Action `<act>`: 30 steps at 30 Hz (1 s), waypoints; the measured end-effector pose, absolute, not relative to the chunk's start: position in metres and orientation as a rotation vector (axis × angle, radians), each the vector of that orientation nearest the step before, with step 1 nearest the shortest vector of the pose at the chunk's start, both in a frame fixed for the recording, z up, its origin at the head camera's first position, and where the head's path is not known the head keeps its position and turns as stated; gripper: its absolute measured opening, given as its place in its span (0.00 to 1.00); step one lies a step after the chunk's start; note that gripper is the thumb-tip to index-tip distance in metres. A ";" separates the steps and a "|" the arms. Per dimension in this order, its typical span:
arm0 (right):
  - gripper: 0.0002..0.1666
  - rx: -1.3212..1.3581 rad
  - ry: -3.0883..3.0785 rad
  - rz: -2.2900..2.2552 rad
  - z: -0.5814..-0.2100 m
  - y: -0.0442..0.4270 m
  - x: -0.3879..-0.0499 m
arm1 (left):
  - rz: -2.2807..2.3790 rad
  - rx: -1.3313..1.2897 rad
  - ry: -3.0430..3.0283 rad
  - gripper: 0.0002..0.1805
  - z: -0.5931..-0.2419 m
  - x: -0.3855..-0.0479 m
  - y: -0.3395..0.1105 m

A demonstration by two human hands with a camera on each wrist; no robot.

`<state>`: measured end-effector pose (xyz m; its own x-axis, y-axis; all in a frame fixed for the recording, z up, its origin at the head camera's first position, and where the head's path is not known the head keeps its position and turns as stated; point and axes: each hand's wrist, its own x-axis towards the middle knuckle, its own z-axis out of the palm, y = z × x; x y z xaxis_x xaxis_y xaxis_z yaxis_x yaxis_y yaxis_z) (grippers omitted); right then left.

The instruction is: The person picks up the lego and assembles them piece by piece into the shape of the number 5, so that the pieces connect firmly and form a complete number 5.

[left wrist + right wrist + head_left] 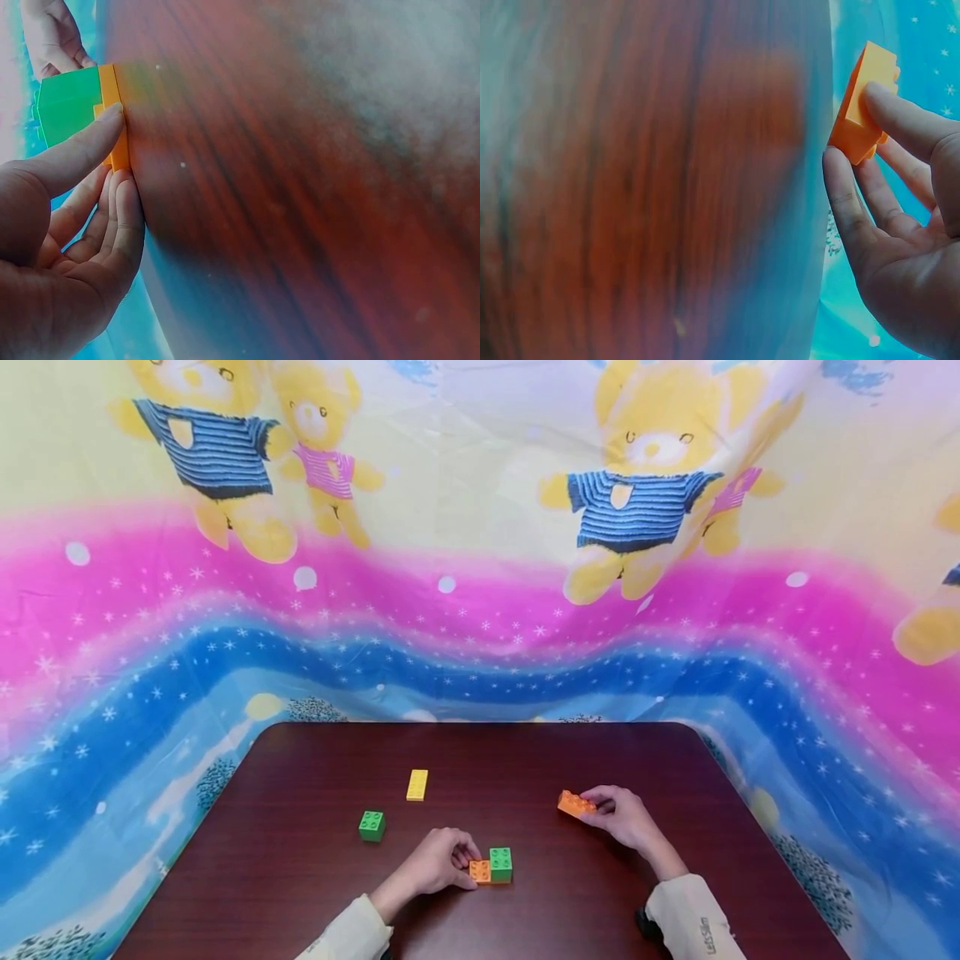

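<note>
Held orange brick: the eight-stud orange toy brick (574,804) is over the right part of the desk; its long axis runs mostly left to right, the right end slightly nearer the person. In the right wrist view it is tilted against the desk top, studs facing away from it; whether a corner touches is unclear.
Orange plate: the orange plate (480,871) lies flat near the desk's middle, long axis left to right, studs up.
Mounted green brick: a four-stud green brick (500,863) sits upright on the plate's right end.
Loose green brick: another four-stud green brick (371,826) stands studs up, left of the left hand.
Yellow plate: the yellow plate (417,785) lies flat beyond it, long axis pointing away from the person.
Desk: dark reddish-brown wood-grain desk (645,760) with rounded far corners.
Backdrop: a creased cloth (480,527) printed with teddy bears, pink and blue bands and snowflakes.
Left hand: the left hand (435,862) pinches the orange plate's left end between thumb and fingers.
Right hand: the right hand (621,814) grips the orange brick's right end, thumb against fingers.
Sleeves: cream cuffs (693,914) at both wrists.
</note>
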<state>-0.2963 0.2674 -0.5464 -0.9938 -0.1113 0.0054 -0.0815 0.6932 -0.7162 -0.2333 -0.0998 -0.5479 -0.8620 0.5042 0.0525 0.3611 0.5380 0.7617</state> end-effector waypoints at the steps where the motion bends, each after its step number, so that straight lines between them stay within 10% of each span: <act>1: 0.19 -0.174 2.855 -1.209 -0.546 0.266 -0.296 | 1.226 0.740 2.601 0.16 -0.548 -0.233 -0.100; 30: 0.19 -0.354 2.833 -1.205 -0.531 0.221 -0.269 | 1.231 0.745 2.610 0.16 -0.548 -0.233 -0.099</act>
<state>-0.2691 0.2215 -0.5306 -0.9730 -0.2255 0.0501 -0.1925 0.6718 -0.7152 -0.2328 -0.0992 -0.5480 -0.8629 0.5013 0.0644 0.3686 0.5370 0.7588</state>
